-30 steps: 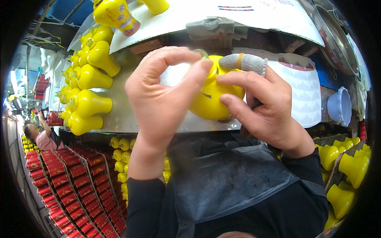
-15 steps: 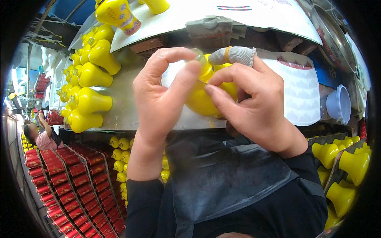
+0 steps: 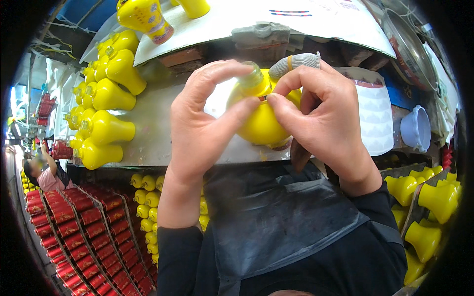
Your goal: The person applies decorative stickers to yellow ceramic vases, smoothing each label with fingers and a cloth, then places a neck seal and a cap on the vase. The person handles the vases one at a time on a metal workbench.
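Note:
A glossy yellow bottle (image 3: 266, 123) with a clear neck (image 3: 252, 75) is between my hands at the bench edge. My left hand (image 3: 197, 113) holds it, index finger curled against the neck and thumb pressed to the shoulder. My right hand (image 3: 321, 108) pinches with thumb and index finger at a thin dark strip with some red (image 3: 263, 98) on the bottle's shoulder. A grey knitted finger cover (image 3: 296, 63) with a yellow band sits on one of its raised fingers. The thumbs nearly meet and hide most of the strip.
Several yellow bottles (image 3: 113, 94) lie stacked at the bench's left. A decorated yellow bottle (image 3: 143, 19) and thin strips (image 3: 290, 13) rest on the white board. Right are a printed sheet (image 3: 375, 118) and pale blue tub (image 3: 415, 129). Red cylinders (image 3: 84, 232) are racked lower left; a person (image 3: 49, 175) is beyond.
My left thumb has come down from the neck onto the bottle's shoulder, beside my right thumb. The right hand has shifted slightly right, and the strip now lies against the bottle.

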The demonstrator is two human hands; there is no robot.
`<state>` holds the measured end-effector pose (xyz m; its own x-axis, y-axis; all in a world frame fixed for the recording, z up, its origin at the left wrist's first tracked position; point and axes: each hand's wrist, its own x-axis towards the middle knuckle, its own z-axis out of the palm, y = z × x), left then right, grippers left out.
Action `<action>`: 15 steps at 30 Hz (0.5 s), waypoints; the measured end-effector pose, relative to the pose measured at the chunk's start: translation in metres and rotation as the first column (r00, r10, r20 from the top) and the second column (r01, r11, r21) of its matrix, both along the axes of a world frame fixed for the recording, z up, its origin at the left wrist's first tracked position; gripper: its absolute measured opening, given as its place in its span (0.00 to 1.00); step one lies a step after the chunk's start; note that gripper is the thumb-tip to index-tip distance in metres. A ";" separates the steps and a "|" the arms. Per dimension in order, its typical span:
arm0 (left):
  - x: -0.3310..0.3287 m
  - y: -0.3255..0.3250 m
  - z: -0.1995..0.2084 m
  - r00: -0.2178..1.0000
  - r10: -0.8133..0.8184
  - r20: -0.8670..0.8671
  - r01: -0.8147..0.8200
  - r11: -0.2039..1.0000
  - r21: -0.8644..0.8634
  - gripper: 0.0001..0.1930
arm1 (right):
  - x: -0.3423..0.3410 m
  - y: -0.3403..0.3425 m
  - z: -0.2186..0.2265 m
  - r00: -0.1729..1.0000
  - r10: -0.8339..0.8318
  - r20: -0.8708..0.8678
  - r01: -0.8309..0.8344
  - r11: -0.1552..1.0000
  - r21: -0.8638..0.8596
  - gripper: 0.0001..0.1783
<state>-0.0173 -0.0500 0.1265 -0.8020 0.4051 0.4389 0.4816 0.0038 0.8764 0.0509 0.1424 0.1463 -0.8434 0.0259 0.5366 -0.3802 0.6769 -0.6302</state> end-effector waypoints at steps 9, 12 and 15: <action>0.000 0.002 -0.002 1.000 0.002 0.018 -0.002 1.000 0.016 0.18 | -0.003 -0.001 0.003 0.999 -0.015 0.032 0.015 1.000 -0.001 0.05; 0.000 0.004 -0.001 0.999 0.001 0.032 -0.002 1.000 0.028 0.18 | 0.000 0.002 0.005 0.997 -0.016 0.071 0.016 1.000 -0.009 0.05; 0.000 0.005 0.002 0.998 -0.023 0.059 0.019 0.998 0.059 0.15 | -0.002 0.006 0.002 0.994 -0.001 0.109 0.008 0.998 -0.064 0.06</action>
